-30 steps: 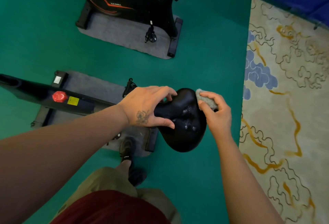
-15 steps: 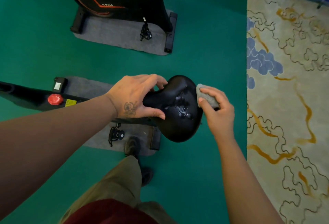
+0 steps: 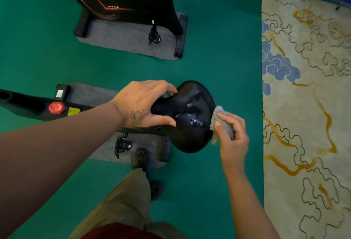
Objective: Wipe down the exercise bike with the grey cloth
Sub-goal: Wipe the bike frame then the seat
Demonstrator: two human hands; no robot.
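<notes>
Left hand point(image 3: 141, 104) grips saddle point(image 3: 190, 125) nose; right hand point(image 3: 231, 134) pinches grey cloth point(image 3: 218, 121) against edge.

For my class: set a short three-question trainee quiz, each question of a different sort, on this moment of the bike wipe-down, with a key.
1. True or false: the left hand grips the narrow front of the black saddle.
2. Multiple choice: the right hand holds the grey cloth against the saddle's A) top centre B) right edge C) nose.
3. Fill in: the red knob sits on the bike's ____ frame.

Key: 1 true; 2 B; 3 black.
</notes>
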